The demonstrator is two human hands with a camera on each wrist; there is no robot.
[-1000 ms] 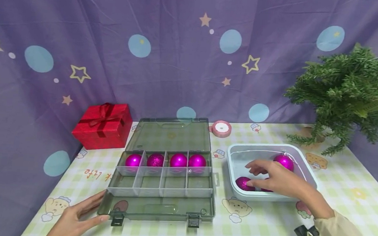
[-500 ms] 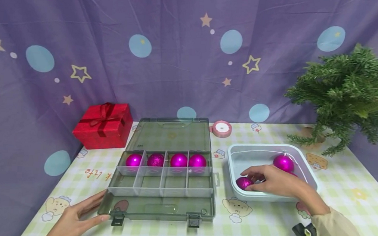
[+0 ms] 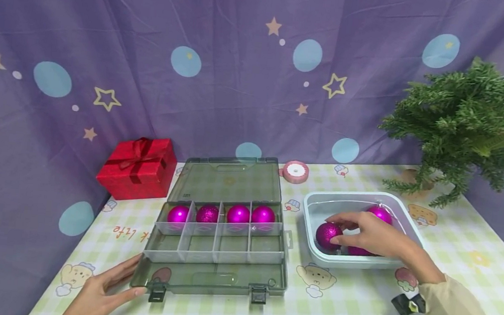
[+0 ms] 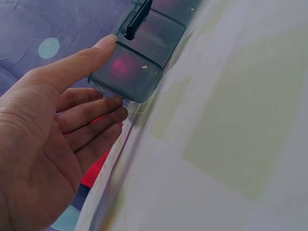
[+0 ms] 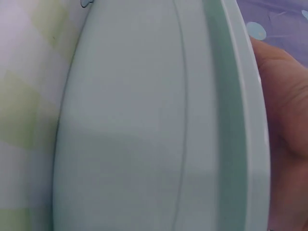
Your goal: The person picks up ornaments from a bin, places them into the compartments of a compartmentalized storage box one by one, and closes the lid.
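Note:
My right hand reaches into the pale blue tub and pinches a glittery magenta bauble between thumb and fingers. In the right wrist view the tub's outer wall covers most of that hand. Other baubles, one shiny, sit in the tub, partly behind the hand. My left hand rests at the near left corner of the divided case, thumb on its front edge. Its fingers extend along the side. Magenta baubles, shiny and glittery, fill the back row of compartments.
The case's clear lid lies folded back. A pink ribbon spool stands behind it, a red gift box at left. At the right back is a small artificial tree. A checked cloth covers the table.
My right hand has closed its fingers on the glittery bauble and lifted it slightly within the tub. The left hand and the case have stayed put.

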